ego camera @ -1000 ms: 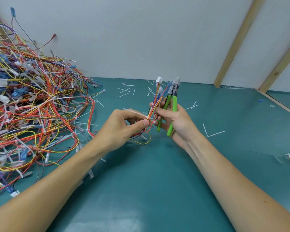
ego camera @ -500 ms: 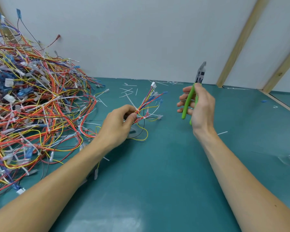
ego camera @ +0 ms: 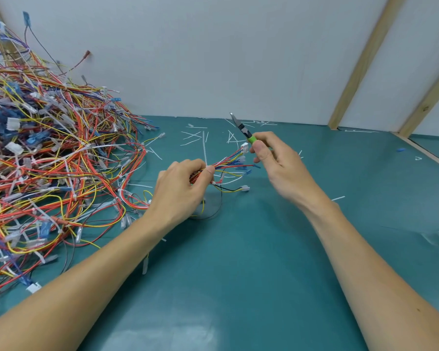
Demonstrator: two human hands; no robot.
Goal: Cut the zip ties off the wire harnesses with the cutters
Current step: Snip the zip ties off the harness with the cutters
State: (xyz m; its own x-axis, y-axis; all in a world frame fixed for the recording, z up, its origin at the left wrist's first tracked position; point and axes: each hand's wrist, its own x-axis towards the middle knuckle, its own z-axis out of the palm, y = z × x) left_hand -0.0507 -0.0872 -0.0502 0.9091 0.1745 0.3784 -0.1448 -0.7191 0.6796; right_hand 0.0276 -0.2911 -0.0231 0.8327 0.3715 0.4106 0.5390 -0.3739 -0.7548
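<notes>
Cutters (ego camera: 241, 128) sit in my right hand (ego camera: 276, 160) — fingers curled round the green handles, thumb pressed on the side, the metal nose pointing up and away to the left with its blades together. Most of the handles are hidden inside my grip. My left hand (ego camera: 181, 184) pinches a harness (ego camera: 228, 165) between thumb and curled fingers; its red, yellow, blue and white wires fan out to the right, their white and blue plugs ending just beside and below my right thumb. The cutters' nose is above the wire ends, not touching them. Whether a tie is left on this harness I cannot tell — my fingers cover the bunched part. A big pile (ego camera: 51, 158) of harnesses lies to my left on the green surface (ego camera: 238, 274), and cut ties (ego camera: 195, 135) are scattered behind my hands.
</notes>
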